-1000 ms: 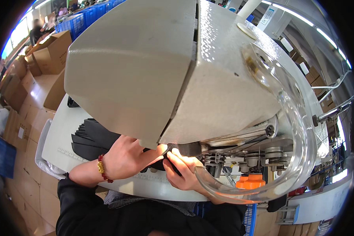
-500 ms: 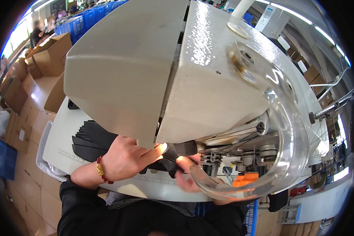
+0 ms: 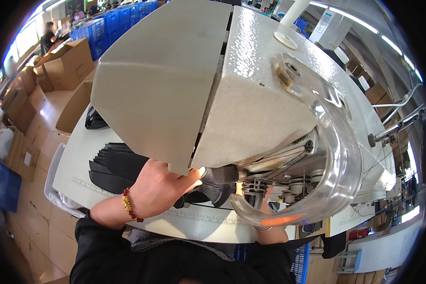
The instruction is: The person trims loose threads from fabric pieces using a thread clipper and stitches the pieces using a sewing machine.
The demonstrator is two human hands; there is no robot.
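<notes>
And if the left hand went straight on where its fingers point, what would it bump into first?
The left hand would probably meet the speckled grey fabric just to its right first, though depth there is hard to tell.

Left hand (image 3: 158, 189) on dark woven fabric (image 3: 212, 193) by sewing machine (image 3: 156, 80). Right hand (image 3: 265, 207) partly hidden behind clear curved guard (image 3: 346, 158).

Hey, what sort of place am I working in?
Likely a sewing workshop or factory: your left hand is on dark fabric at an industrial sewing machine, with blue plastic crates and cardboard boxes off to the left.
</notes>
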